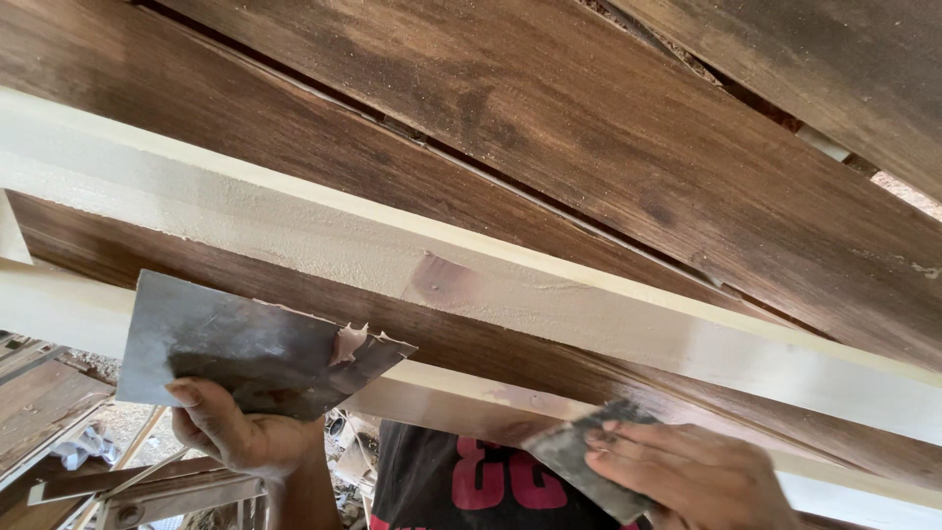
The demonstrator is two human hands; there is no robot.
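Left hand: the left hand [240,432] is in the lower left of the frame, fingers closed on the lower edge of a wide metal plate [245,348], thumb on its front face.
Right hand: the right hand [692,471] is in the lower right, fingers laid flat and close together on a small scraper blade [579,456], pressing it against the lower beam [442,397].
Wide metal plate: flat, grey, stained dark, tilted; it holds a small lump of pale putty [358,339] at its upper right edge.
Small scraper blade: grey and smeared, partly hidden under the fingers; its upper tip touches the underside of the lower beam.
Lower beam: cream coloured, running from the left edge to the lower right corner, with a brownish bare patch near the blade.
Upper beam: a second pale beam [491,275] crosses the middle of the frame, with rough putty texture and one bare spot.
Planks: dark brown wooden planks [608,128] fill the upper part, above the beams.
Behind: a dark shirt with red print [471,481] shows at bottom centre.
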